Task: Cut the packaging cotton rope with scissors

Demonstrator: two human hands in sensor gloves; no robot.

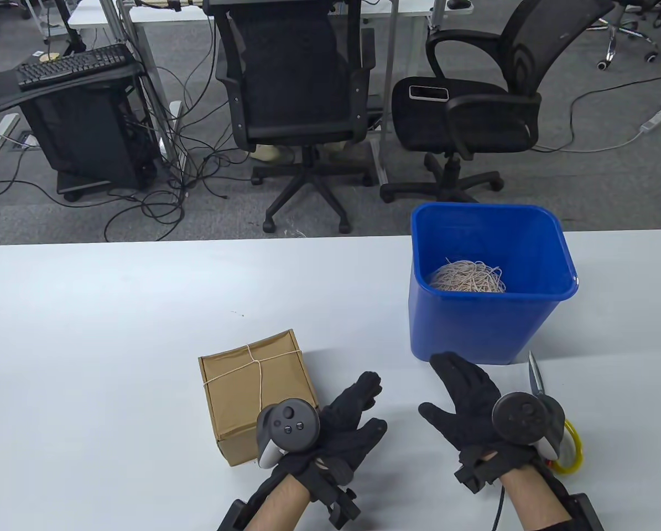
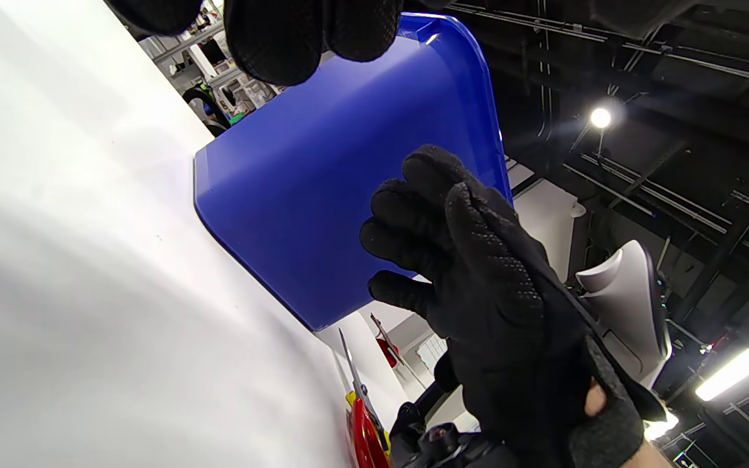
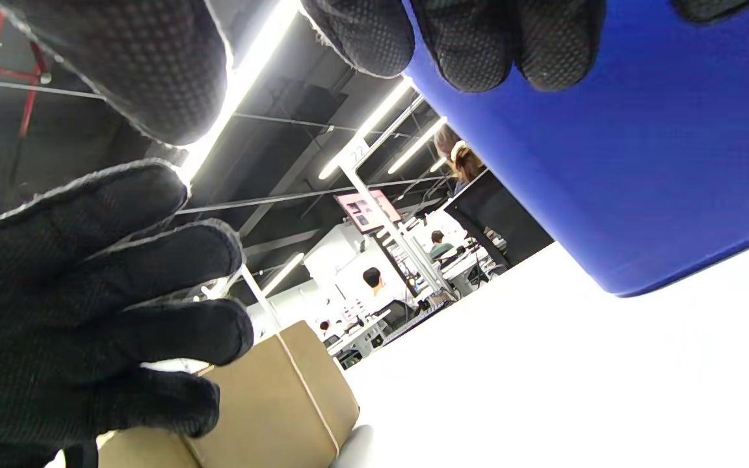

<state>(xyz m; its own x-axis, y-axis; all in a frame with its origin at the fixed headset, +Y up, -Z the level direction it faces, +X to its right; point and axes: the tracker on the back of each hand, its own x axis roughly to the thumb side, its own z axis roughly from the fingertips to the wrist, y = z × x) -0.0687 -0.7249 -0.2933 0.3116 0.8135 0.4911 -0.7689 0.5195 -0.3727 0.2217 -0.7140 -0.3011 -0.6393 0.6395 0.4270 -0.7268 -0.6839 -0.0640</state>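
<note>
A brown paper parcel (image 1: 253, 387) tied crosswise with thin cotton rope (image 1: 258, 368) sits on the white table (image 1: 114, 332). My left hand (image 1: 358, 415) hovers just right of the parcel, fingers straight and spread, holding nothing. My right hand (image 1: 463, 392) is open too, fingers pointing at the blue bin (image 1: 490, 326). The scissors (image 1: 535, 376) lie to its right, blade toward the bin, yellow handles (image 1: 572, 451) partly hidden under the tracker. The right wrist view shows the parcel (image 3: 270, 403) and its rope (image 3: 309, 390) behind the left hand (image 3: 88, 292).
The blue bin holds a heap of cut rope pieces (image 1: 468, 276) and stands close ahead of my right hand. Two black office chairs (image 1: 302, 94) stand beyond the table's far edge. The left wrist view shows the bin (image 2: 322, 195) and the scissors (image 2: 361, 422).
</note>
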